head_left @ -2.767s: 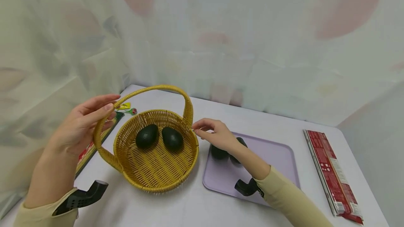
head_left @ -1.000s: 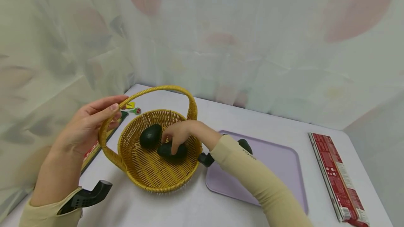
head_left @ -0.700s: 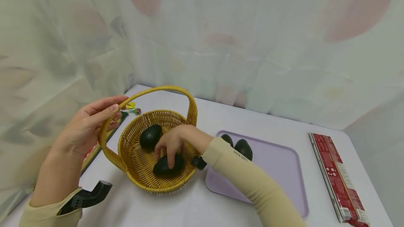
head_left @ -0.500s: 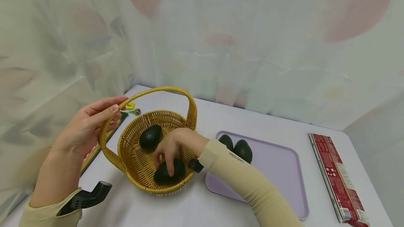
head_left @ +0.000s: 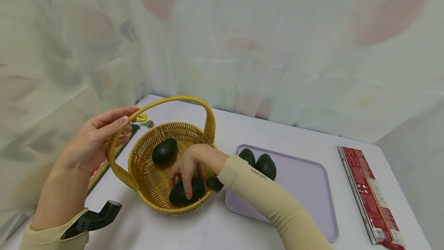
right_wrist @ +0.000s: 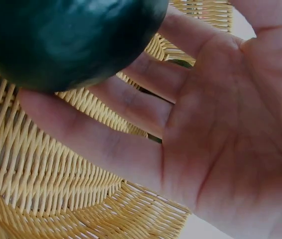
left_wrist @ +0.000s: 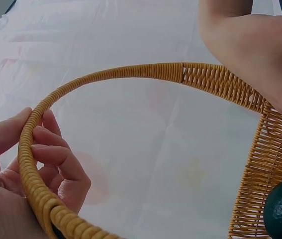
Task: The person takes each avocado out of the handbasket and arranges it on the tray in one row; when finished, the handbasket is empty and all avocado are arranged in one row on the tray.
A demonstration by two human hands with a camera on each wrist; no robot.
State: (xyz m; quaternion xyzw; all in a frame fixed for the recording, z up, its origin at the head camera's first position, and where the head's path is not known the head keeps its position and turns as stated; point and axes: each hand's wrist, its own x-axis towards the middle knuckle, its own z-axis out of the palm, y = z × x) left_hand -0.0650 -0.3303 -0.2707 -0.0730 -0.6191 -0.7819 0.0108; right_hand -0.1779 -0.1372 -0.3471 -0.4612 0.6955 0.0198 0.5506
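A yellow wicker basket (head_left: 152, 192) stands on the white table, its tall handle (head_left: 185, 98) arching over it. My left hand (head_left: 100, 134) grips that handle on its left side, thumb on one side and curled fingers on the other, as the left wrist view confirms. Down inside the basket, my right hand (head_left: 189, 167) holds a dark green avocado (head_left: 178, 196) near the front rim. The right wrist view shows fingertips against this avocado's skin (right_wrist: 71, 40). Another avocado (head_left: 164, 151) lies at the basket's back left, touched by neither hand.
Right of the basket, a lilac tray (head_left: 301, 188) carries two avocados (head_left: 266, 166), partly behind my right sleeve. A red package (head_left: 369, 196) lies at the table's right. Behind the left hand are a yellow packet (head_left: 141, 117), a small lollipop-like item (head_left: 149, 124) and a long flat package (head_left: 114, 153).
My right hand has gone from beside the basket's right rim into it and shifted an avocado toward the front. The left hand has kept its grip on the handle.
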